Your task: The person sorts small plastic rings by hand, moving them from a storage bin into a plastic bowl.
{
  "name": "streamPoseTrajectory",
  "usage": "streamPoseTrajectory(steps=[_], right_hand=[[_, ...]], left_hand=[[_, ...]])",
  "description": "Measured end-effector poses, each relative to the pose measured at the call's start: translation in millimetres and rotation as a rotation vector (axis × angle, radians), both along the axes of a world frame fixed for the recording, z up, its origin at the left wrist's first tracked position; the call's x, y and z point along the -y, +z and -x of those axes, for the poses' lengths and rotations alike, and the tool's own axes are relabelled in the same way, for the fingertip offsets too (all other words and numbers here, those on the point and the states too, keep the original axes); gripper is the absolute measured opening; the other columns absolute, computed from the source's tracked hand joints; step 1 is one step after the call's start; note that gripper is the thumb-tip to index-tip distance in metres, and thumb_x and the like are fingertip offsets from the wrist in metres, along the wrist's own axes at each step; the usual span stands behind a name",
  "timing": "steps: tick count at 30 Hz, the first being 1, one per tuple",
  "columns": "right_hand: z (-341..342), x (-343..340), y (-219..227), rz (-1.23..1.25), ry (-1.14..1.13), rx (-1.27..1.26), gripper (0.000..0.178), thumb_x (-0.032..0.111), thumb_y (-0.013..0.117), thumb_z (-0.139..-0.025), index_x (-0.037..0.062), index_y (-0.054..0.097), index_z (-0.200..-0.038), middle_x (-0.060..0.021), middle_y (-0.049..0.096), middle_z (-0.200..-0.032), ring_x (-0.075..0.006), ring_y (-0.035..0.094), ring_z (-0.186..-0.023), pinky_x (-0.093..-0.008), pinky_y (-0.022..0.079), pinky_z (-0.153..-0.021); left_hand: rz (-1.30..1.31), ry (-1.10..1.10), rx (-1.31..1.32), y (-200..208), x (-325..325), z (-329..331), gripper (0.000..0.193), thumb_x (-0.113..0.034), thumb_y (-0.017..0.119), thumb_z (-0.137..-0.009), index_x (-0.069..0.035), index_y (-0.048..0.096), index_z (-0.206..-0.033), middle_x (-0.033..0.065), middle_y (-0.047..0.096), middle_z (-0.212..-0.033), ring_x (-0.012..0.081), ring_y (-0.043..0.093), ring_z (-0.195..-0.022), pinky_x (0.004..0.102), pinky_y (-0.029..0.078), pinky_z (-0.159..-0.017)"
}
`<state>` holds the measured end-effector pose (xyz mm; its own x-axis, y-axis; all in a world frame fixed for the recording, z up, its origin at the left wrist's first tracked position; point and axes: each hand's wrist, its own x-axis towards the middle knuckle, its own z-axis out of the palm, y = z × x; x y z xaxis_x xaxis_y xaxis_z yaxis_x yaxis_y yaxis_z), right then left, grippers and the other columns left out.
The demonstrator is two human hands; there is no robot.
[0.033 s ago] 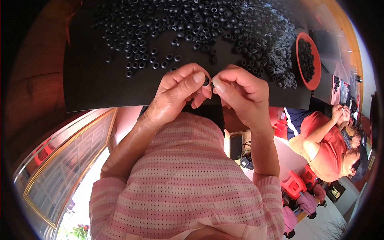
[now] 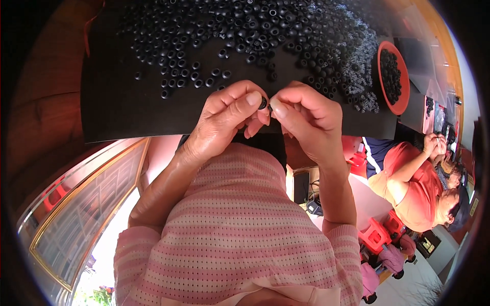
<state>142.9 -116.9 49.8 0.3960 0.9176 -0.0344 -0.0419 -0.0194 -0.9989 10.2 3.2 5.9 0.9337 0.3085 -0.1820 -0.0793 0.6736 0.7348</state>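
1. We are working, it seems, at a fitting or finishing step on one black cup-shaped ring (image 2: 262, 104), which is sitting in our fingertips towards 12 o'clock.
2. Our left hand (image 2: 224, 113) is clamping that ring between thumb and forefinger.
3. Our right hand (image 2: 312, 115) is facing it from 3 o'clock, thumb and forefinger pinching together; what they may be gripping we cannot tell.
4. The next move is probably calling for a steady left hold and fine right-hand pressure at the ring's edge.
5. On the black surface (image 2: 122, 112), a heap of similar rings (image 2: 250, 28) is spreading at 12 o'clock; whitish pieces (image 2: 360, 69) and an orange-red bowl (image 2: 405, 84) are lying at 2 o'clock.
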Motion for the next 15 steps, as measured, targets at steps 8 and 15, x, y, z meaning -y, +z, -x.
streamPoseTrajectory(steps=[8,15], right_hand=[[13,-5,-6,-0.072,-0.069,-0.026,0.009,-0.008,0.056,-0.088,-0.0049,0.058,-0.096,-0.0052,0.059,-0.084,-0.0091,0.06,-0.076,-0.0214,0.048,-0.069],[12,0,-8,-0.107,-0.101,0.046,0.014,-0.007,0.058,-0.088,-0.0041,0.06,-0.101,-0.0039,0.059,-0.086,-0.0064,0.057,-0.071,-0.0191,0.046,-0.062]], left_hand=[[-0.029,0.015,0.009,-2,2,0,0.028,-0.028,0.048,-0.1,-0.002,0.058,-0.097,0.0031,0.061,-0.081,0.0075,0.05,-0.064,0.0217,0.041,-0.056],[-0.052,0.027,-0.011,-1,3,0,0.029,-0.029,0.049,-0.099,-0.002,0.058,-0.096,0.0026,0.06,-0.08,0.0073,0.049,-0.063,0.0215,0.041,-0.056]])
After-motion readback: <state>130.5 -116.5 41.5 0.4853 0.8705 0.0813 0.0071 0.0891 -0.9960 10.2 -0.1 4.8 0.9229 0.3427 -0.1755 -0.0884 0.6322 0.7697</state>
